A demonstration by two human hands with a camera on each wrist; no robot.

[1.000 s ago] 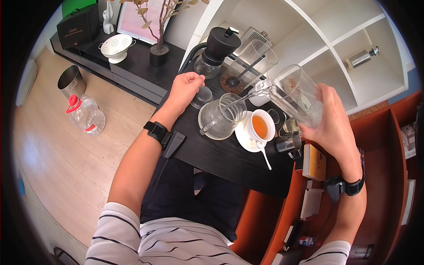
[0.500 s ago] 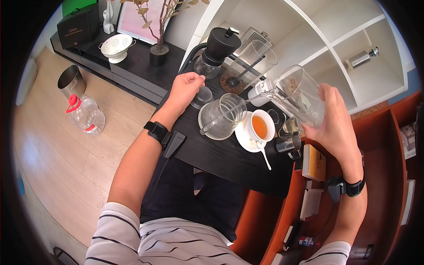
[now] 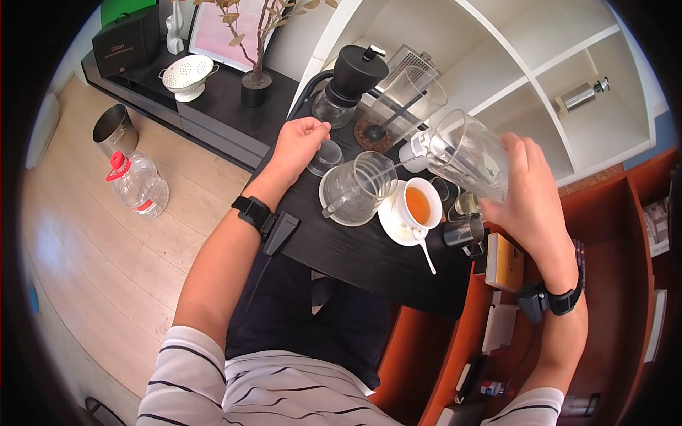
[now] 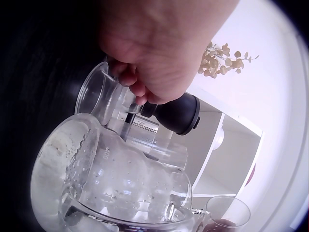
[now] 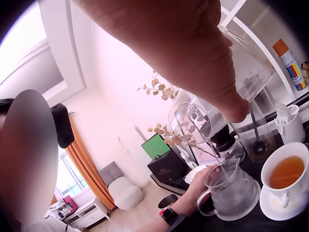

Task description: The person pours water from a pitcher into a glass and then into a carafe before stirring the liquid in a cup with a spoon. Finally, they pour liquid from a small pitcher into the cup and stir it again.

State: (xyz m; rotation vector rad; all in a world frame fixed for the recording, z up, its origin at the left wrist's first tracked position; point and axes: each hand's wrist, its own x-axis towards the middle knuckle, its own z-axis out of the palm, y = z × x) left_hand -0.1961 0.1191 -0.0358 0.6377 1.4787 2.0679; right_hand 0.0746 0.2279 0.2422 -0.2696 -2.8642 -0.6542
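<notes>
My right hand (image 3: 529,188) grips a tall clear glass (image 3: 465,153), tilted with its mouth toward the glass carafe (image 3: 352,195). A thin stream of water runs from its lip into the carafe. In the left wrist view, droplets cover the carafe wall (image 4: 113,169). My left hand (image 3: 298,145) has its fingers curled in, with nothing seen in them; it is beside a small round lid (image 3: 325,156) at the left of the black table. To the right of the carafe, a white cup (image 3: 419,202) of amber tea sits on a saucer (image 3: 398,231) with a white spoon.
Behind the carafe are a black-topped coffee grinder (image 3: 348,89) and a clear cylinder with dark grounds (image 3: 373,135). A small metal pitcher (image 3: 463,231) stands right of the cup. White shelves (image 3: 526,71) rise behind; a water bottle (image 3: 138,188) stands on the floor at left.
The water stream has thinned. My right hand has shifted slightly left, tipping the tall glass further toward the carafe. The left hand has stayed where it was.
</notes>
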